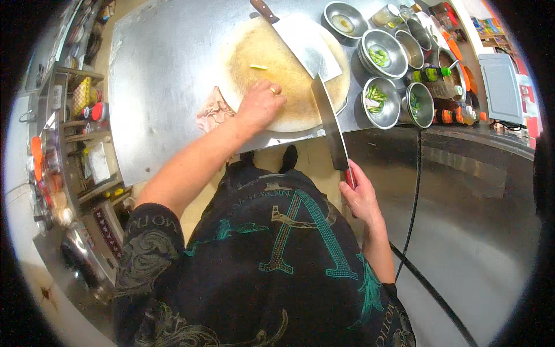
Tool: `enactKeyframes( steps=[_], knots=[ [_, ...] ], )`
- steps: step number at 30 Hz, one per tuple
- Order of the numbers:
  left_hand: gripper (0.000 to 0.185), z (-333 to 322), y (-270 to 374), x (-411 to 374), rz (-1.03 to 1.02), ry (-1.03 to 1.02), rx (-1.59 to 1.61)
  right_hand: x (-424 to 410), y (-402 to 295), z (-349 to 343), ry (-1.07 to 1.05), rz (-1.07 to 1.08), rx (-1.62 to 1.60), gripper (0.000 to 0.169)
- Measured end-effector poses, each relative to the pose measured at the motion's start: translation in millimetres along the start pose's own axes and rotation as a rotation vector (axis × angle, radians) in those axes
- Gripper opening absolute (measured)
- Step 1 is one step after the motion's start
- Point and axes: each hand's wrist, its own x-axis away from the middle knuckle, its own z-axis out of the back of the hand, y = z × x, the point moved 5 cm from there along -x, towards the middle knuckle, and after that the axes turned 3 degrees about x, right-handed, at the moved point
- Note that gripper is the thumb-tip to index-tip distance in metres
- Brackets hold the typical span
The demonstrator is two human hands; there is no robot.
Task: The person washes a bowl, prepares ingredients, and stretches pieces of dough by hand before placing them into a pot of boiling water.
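Observation:
My left hand (262, 104) rests over the lower middle of a round chopping board (243, 47), fingers curled down; whether anything is under them is hidden. Just beyond its fingers lies a small pale green vegetable piece (259, 67). My right hand (360, 193) grips the red handle of a long-bladed kitchen knife (331, 126), whose tip reaches over the board's right side. A cleaver with a brown wooden handle (305, 45) lies flat across the upper right of the board. A crumpled pinkish cloth (215, 111) lies on the metal table beside the board's lower left edge.
Right of the board stand metal bowls; one holds green pieces (378, 56), another cut green and pale pieces (376, 99). Bottles (442, 90) and jars crowd behind them. The metal table's (147, 86) front edge is near my body. Shelves (82, 134) stand left; a black cable (416, 182) hangs right.

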Motion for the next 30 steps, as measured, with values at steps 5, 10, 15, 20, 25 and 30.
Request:
enactKeyframes(
  steps=[5, 10, 15, 20, 25, 30],
  knots=[
    [0.021, -27.1, 14.6, 23.1, 0.133, -0.03, 0.075, 1.4, -8.0, 7.6, -0.163, -0.122, -0.165, 0.044],
    [0.025, -17.5, 24.0, 44.0, 0.13, 0.134, 0.022, -6.1, 12.7, 3.3, -0.115, -0.083, 0.029, 0.039],
    [0.024, -22.8, 24.0, 47.1, 0.188, 0.15, 0.017, -15.8, 13.9, -4.4, -0.149, -0.046, 0.103, 0.037],
    [0.024, -23.7, 26.2, 48.5, 0.135, 0.179, 0.051, -9.5, 12.1, -5.5, -0.113, 0.032, 0.203, 0.038],
    [0.022, -21.4, 26.2, 53.7, 0.09, 0.222, 0.043, -0.1, 9.1, -7.6, -0.112, 0.06, 0.193, 0.037],
    [0.021, -21.6, 23.8, 54.6, 0.091, 0.169, 0.046, 5.4, -1.4, -6.2, -0.166, 0.009, 0.215, 0.037]
  ],
)
